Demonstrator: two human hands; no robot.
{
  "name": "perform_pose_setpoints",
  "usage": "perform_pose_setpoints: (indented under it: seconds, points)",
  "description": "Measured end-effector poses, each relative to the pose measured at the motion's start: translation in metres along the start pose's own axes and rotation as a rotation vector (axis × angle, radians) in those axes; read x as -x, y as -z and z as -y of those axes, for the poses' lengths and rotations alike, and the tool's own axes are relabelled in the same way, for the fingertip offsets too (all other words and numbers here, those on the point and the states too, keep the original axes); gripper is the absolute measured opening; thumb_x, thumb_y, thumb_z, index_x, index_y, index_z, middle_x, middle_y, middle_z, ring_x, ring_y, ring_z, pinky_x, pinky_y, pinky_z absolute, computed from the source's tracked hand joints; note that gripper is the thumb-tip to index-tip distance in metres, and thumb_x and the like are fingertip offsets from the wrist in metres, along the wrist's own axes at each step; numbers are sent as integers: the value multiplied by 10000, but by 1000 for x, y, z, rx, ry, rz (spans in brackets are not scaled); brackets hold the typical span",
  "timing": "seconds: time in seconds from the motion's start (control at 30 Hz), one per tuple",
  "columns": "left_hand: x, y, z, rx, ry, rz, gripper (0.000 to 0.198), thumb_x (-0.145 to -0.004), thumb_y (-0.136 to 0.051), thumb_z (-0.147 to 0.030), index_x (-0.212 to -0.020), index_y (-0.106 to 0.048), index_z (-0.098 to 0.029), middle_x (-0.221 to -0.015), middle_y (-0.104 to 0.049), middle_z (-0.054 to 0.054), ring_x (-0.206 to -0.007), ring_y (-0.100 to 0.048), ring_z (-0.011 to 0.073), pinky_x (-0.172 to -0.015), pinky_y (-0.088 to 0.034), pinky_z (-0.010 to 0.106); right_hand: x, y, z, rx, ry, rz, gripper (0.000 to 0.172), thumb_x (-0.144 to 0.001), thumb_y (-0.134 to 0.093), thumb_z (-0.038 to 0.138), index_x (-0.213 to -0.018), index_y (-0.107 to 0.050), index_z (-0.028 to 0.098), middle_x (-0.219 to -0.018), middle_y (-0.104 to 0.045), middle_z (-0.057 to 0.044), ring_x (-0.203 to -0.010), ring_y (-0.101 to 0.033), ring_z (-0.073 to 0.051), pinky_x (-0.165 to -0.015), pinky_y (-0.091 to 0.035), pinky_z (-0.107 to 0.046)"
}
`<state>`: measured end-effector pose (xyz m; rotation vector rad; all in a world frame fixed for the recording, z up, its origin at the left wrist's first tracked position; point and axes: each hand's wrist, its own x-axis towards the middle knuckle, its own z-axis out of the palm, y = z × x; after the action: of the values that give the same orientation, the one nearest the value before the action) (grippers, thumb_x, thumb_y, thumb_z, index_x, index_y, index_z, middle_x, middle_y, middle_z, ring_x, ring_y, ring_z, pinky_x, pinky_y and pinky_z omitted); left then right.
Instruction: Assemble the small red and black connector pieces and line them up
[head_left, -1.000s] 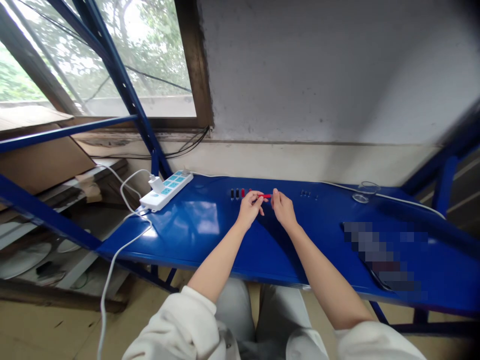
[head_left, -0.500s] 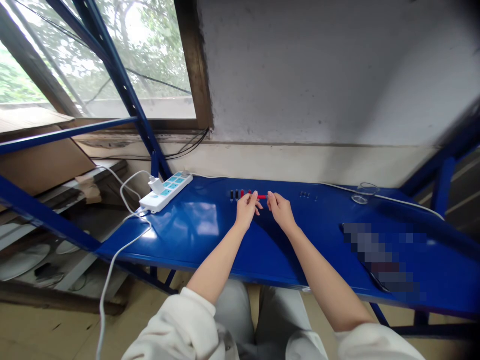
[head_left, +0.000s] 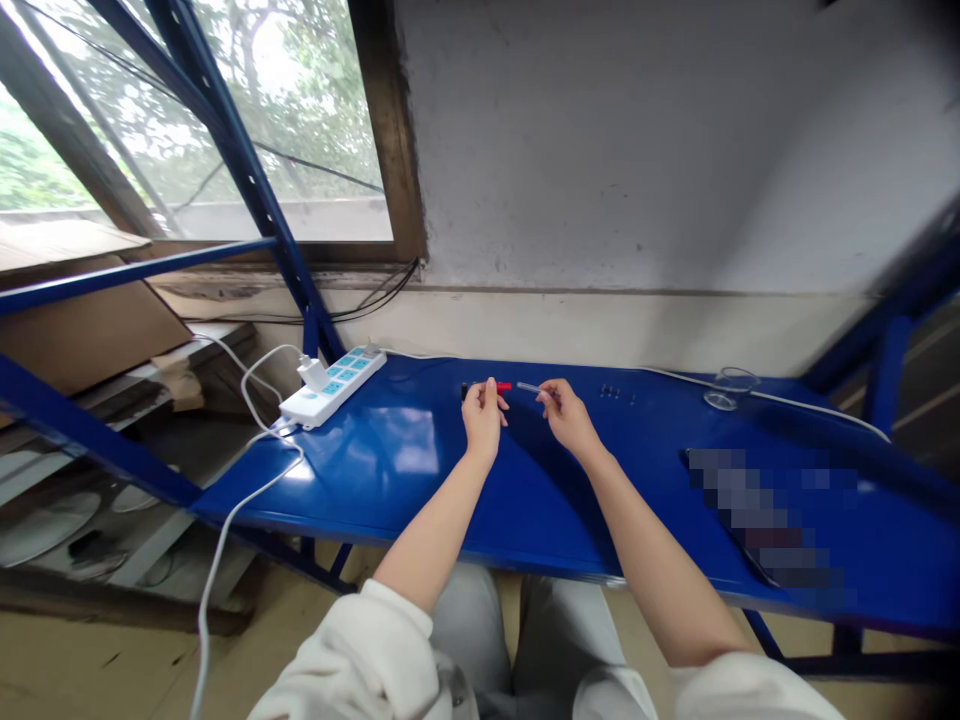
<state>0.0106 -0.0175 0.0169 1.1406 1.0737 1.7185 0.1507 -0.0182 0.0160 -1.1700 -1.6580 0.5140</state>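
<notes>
My left hand (head_left: 481, 422) is closed round a short red tube (head_left: 505, 386), whose end sticks out to the right above the table. Between the fingers of my right hand (head_left: 568, 413) is a thin clear stick (head_left: 529, 387), pointing left toward the red tube. A small gap separates the two pieces. Just behind my left hand a small black cylinder (head_left: 464, 391) shows; the hand hides whatever else stands there. Several tiny dark pieces (head_left: 610, 391) lie on the table to the right of my right hand.
The blue table (head_left: 360, 470) has a white power strip (head_left: 334, 385) at its left, with a cable running down. A clear round item (head_left: 720, 400) lies at the back right near a white cable. Nearer me is a pixelated dark flat object (head_left: 750, 520).
The red piece that spanned both hands has come apart into the red tube and the clear stick. My left hand has shifted slightly left, my right slightly right.
</notes>
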Motion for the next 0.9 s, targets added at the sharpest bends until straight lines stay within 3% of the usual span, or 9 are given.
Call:
perform_pose_setpoints:
  seconds: [0.13, 0.27, 0.43, 0.7, 0.9]
  points:
    - [2, -1, 0, -31, 13, 110, 374, -743, -511, -509, -757, -528, -135, -524, -501, -42, -340, -408, 30, -350, -298, 162, 0, -6, 1, -104, -6, -38, 219, -828, -389, 386, -920, -440, 194, -825, -574, -44, -585, -517, -113, -598, -430, -276]
    - [3, -2, 2, -36, 17, 207, 349, -726, -547, -479, -767, -549, -132, -527, -507, -39, -346, -422, 33, -353, -304, 160, 2, -14, 2, -167, -23, 61, 216, -822, -404, 387, -915, -440, 196, -821, -555, -27, -601, -522, -110, -604, -432, -273]
    - [2, -2, 4, -41, 0, 216, 344, -723, -550, -476, -763, -558, -134, -558, -509, -35, -358, -432, 35, -359, -325, 166, 4, -17, 3, -152, -35, 175, 191, -817, -414, 365, -896, -448, 195, -787, -558, -13, -629, -532, -117, -627, -431, -279]
    - [4, -2, 0, -86, -18, 210, 400, -764, -464, -521, -650, -517, -141, -507, -447, -48, -352, -423, 37, -368, -317, 175, 3, -11, 9, -48, 23, 116, 181, -773, -490, 342, -830, -546, 180, -846, -576, -45, -640, -516, -118, -585, -413, -255]
    - [4, 0, -1, -35, 16, 244, 306, -757, -510, -448, -763, -555, -145, -531, -480, -46, -349, -422, 39, -365, -314, 173, 5, -9, 11, -85, 19, 223, 175, -776, -491, 325, -845, -554, 177, -732, -596, -18, -617, -527, -116, -599, -417, -256]
